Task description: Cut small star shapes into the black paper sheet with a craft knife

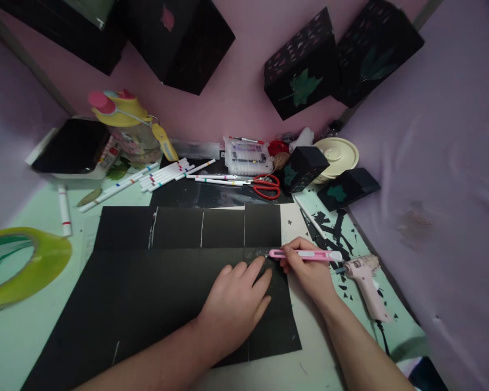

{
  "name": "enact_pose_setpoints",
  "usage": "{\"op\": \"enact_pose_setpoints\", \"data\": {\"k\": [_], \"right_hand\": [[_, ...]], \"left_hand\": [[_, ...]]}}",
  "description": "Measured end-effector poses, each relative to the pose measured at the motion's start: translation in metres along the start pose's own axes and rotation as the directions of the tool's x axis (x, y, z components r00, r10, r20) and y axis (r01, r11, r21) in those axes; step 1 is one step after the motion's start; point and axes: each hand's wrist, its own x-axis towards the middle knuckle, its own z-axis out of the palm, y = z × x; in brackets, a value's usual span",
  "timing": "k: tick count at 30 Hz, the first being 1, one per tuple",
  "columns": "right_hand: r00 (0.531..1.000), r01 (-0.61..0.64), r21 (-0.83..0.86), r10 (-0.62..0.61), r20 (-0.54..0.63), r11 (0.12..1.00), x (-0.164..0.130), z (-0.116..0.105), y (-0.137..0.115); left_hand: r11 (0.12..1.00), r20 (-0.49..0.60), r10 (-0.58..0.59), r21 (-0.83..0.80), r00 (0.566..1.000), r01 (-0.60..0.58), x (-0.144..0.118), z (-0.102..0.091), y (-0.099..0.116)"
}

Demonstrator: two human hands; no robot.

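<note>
A large sheet of black paper (155, 293) lies flat on the desk, marked with thin white fold lines. My left hand (234, 304) presses palm-down on its right part, fingers spread toward a small cut pattern near the sheet's edge. My right hand (305, 271) grips a pink utility knife (305, 254), held almost level, with its tip at that small pattern beside my left fingertips.
A pink glue gun (364, 282) lies right of my right hand among black paper scraps (334, 228). Red scissors (267, 186), white markers (163, 176), a marker case (246, 157), small black boxes (303, 168) and a cream bowl (338, 155) line the back. A green tape roll (20, 266) sits left.
</note>
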Motion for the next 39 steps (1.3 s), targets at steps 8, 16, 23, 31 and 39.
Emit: {"op": "enact_pose_setpoints", "data": {"k": [8, 16, 23, 31, 39], "right_hand": [[0.999, 0.05, -0.043, -0.05, 0.017, 0.998, -0.004, -0.001, 0.002], [0.989, 0.146, -0.078, -0.148, -0.014, 0.986, -0.009, 0.001, -0.001], [0.993, 0.121, 0.063, -0.12, -0.007, 0.991, -0.007, 0.003, 0.001], [0.988, 0.118, 0.092, -0.107, -0.115, 0.989, -0.003, 0.009, -0.005], [0.977, 0.11, 0.062, -0.096, -0.19, 0.992, 0.005, 0.013, -0.001]], "left_hand": [[0.994, 0.016, 0.028, 0.105, 0.999, -0.03, 0.001, -0.001, 0.003], [0.982, -0.002, 0.044, 0.185, 0.999, -0.043, -0.004, -0.002, 0.008], [0.974, 0.002, 0.052, 0.221, 0.999, -0.052, -0.005, -0.006, 0.01], [0.973, 0.002, 0.061, 0.223, 0.998, -0.06, -0.005, -0.008, 0.012], [0.976, 0.011, 0.051, 0.211, 0.999, -0.052, -0.005, -0.009, 0.014]]}}
